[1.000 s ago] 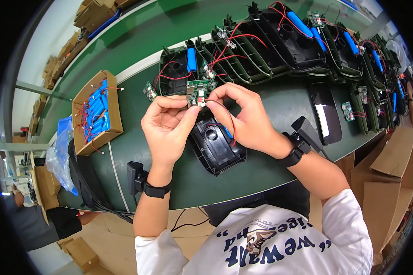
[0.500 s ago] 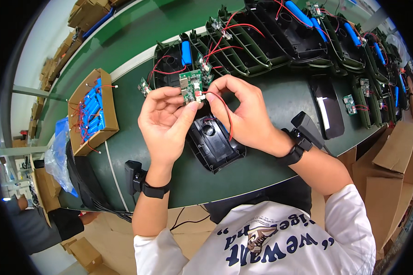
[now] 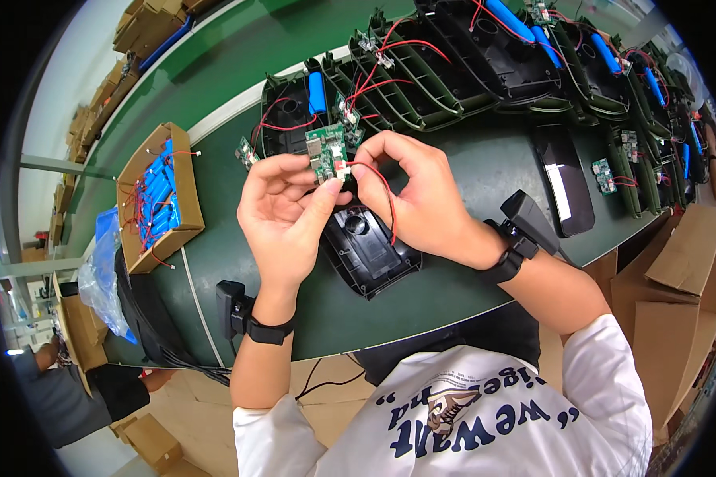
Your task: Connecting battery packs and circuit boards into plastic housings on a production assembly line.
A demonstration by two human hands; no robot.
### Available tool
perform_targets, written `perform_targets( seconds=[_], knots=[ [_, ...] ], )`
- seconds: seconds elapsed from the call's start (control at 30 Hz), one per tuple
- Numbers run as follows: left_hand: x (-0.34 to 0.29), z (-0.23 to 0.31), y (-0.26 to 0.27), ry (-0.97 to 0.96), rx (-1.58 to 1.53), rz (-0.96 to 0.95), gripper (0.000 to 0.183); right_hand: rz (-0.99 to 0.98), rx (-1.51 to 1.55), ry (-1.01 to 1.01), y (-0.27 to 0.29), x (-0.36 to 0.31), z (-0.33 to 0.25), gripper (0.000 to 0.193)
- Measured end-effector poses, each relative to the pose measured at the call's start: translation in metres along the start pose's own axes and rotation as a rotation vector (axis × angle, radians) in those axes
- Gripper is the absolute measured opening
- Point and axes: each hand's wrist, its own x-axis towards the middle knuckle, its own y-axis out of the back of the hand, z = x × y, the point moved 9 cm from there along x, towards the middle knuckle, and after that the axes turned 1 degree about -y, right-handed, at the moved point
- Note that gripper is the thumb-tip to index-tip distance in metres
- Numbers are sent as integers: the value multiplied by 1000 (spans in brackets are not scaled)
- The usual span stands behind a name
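Note:
Between the thumb and fingers of my left hand (image 3: 282, 211) is a small green circuit board (image 3: 323, 151) with a white socket near its right edge. My right hand (image 3: 422, 199) pinches the end of a red wire lead (image 3: 388, 191) right at that socket. Whether the plug is fully seated cannot be seen. From the pinch the lead curves down over my palm. Beneath both hands lies a black plastic housing shell (image 3: 374, 258) with a round recess, its upper part partly covered by my fingers.
At left stands a cardboard box (image 3: 191, 199) of blue wired battery cells (image 3: 161, 191). Dark green housings (image 3: 422, 87) with batteries and wires line the table's far side. A phone-like black slab (image 3: 566, 187) lies at right, near another circuit board (image 3: 604, 176). An open carton (image 3: 668, 334) stands beyond the table edge.
Both hands keep nearly the same hold, with the board tilted slightly. The view has shifted a little, so the things on the table appear slightly further left.

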Motion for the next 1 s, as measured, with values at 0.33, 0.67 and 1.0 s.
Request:
perform_targets(
  seconds=[0.33, 0.67, 1.0],
  knots=[
    [0, 3, -1, -68, 82, -27, 24, 28, 118, 5, 4, 4, 6, 15],
    [6, 1, 8, 13, 69, -4, 34, -117, 196, -79, -6, 10, 15, 15],
    [7, -17, 16, 141, -108, -67, 30, -80, -158, 375, 7, 4, -44, 21]
  ],
)
